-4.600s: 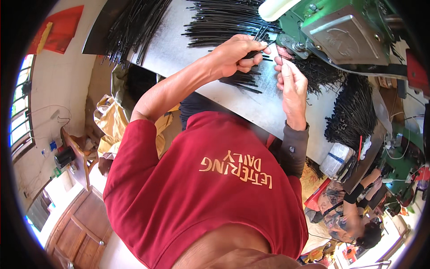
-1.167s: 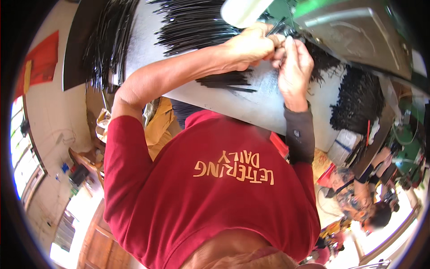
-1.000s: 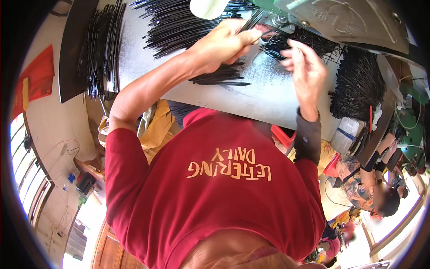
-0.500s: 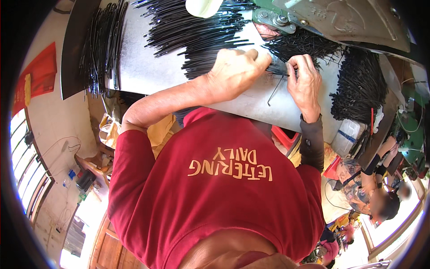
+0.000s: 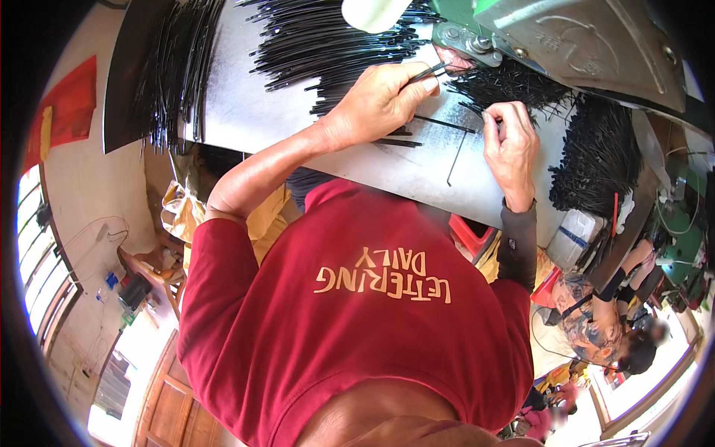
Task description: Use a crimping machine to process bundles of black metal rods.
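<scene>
My left hand (image 5: 383, 103) is closed in a pinch around a thin black strip (image 5: 430, 71), whose end points at the green and grey machine. Another long black strip (image 5: 445, 124) lies on the metal table below those fingers. My right hand (image 5: 512, 138) is curled with thumb and fingertips together beside a heap of short black pieces (image 5: 514, 83); what they hold, if anything, is hidden. Near its thumb, a thin bent rod (image 5: 457, 158) stretches toward the front edge. A thick layer of black strips (image 5: 328, 45) lies left and beyond my left hand.
The grey metal table (image 5: 231, 97) has more black strips (image 5: 182, 74) at its left end. The machine (image 5: 588, 48) overhangs the back right, with a pale rounded object (image 5: 372, 11) beside it. A dense black bundle (image 5: 596, 153) lies at right. Another person (image 5: 596, 320) sits beyond.
My left hand has moved left and slightly back, away from my right hand, and a black strip now shows in its pinch. The right hand has shifted slightly toward me.
</scene>
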Action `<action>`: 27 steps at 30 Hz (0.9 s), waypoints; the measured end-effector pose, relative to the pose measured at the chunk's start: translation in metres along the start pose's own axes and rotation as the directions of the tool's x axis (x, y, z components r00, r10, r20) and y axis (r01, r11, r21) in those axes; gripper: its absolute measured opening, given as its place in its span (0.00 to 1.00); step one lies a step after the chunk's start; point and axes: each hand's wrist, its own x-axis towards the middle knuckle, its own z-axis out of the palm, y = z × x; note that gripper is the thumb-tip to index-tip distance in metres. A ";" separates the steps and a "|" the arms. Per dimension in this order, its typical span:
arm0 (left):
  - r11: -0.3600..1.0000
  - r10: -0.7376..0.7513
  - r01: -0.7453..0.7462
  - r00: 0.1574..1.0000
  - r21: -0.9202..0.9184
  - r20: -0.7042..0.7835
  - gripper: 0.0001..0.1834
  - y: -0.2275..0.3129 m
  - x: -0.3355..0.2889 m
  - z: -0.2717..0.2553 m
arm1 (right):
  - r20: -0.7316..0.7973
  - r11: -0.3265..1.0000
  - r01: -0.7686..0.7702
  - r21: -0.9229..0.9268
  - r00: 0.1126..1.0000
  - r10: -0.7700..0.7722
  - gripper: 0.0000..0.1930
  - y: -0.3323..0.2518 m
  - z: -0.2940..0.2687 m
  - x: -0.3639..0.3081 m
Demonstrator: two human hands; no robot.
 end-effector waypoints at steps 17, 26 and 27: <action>0.605 -0.366 0.461 0.885 -0.649 0.288 0.15 0.004 0.017 -0.006 | -0.017 0.922 -0.181 0.343 0.980 0.199 0.05 -0.001 0.006 0.000; 0.500 -0.318 0.461 0.885 -0.733 0.340 0.13 -0.001 0.033 -0.004 | -0.092 0.893 -0.054 0.447 0.990 0.105 0.04 -0.039 0.018 0.033; 0.491 -0.325 0.461 0.884 -0.739 0.335 0.13 -0.002 0.033 -0.004 | -0.088 0.863 -0.076 0.499 0.987 0.137 0.04 -0.039 0.020 0.034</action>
